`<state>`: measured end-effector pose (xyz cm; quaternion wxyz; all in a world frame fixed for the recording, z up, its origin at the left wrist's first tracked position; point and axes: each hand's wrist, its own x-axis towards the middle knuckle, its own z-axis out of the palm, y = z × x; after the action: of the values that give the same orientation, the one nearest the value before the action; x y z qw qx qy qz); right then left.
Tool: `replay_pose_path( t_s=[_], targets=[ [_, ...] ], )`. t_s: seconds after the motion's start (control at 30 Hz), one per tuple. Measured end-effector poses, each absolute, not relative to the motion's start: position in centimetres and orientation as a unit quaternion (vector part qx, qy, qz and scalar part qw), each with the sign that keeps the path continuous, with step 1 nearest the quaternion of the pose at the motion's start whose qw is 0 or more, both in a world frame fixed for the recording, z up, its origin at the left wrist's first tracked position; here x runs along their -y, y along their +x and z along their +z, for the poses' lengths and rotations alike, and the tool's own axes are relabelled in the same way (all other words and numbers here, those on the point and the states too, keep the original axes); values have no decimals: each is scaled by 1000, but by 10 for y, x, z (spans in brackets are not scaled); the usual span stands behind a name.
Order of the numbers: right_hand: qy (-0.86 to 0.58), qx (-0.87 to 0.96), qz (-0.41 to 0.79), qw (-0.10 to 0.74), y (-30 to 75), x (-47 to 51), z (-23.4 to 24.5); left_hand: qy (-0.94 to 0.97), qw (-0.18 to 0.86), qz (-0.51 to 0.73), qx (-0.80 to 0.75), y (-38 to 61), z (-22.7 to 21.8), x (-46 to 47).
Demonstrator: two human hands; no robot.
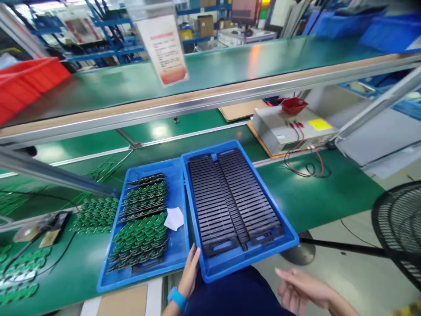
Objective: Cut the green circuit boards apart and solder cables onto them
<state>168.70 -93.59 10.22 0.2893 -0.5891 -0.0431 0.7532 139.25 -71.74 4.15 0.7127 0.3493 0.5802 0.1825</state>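
Blue plastic tray (pixel 263 251): gripped at its near wall by left-hand fingers (pixel 194 259); best kept level.
Black slotted rack (pixel 233 197): seated inside, beyond those fingers.
Right hand (pixel 304 287): fingers open, off the tray.

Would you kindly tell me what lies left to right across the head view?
Green circuit boards, blue plastic tray of boards, blue tray of black slotted racks, grey metal bench unit, black wire fan guard.

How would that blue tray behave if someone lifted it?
The blue plastic tray looks light and stiff, given its thin walls. The black slotted rack seems loose, so could slide if tilted. Held at one edge by the left hand, it might tip.
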Motion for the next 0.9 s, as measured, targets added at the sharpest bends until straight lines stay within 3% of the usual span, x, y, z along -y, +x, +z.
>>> replay_pose_path(
  t_s=[0.07,0.2,0.37,0.6,0.9],
  targets=[
    [-644,-21,696,315,1683,947,80,303,750,187,-558,1409,35,708],
    [-505,-126,643,562,1658,931,35,268,770,168,-555,1436,35,690],
    [-475,-163,494,710,1644,870,23,312,764,163,-541,1464,40,663],
    [-469,-123,416,769,1726,781,25,354,792,172,-467,1566,44,571],
    [-500,-74,380,775,1830,690,39,444,783,187,-392,1684,53,475]
  ],
)
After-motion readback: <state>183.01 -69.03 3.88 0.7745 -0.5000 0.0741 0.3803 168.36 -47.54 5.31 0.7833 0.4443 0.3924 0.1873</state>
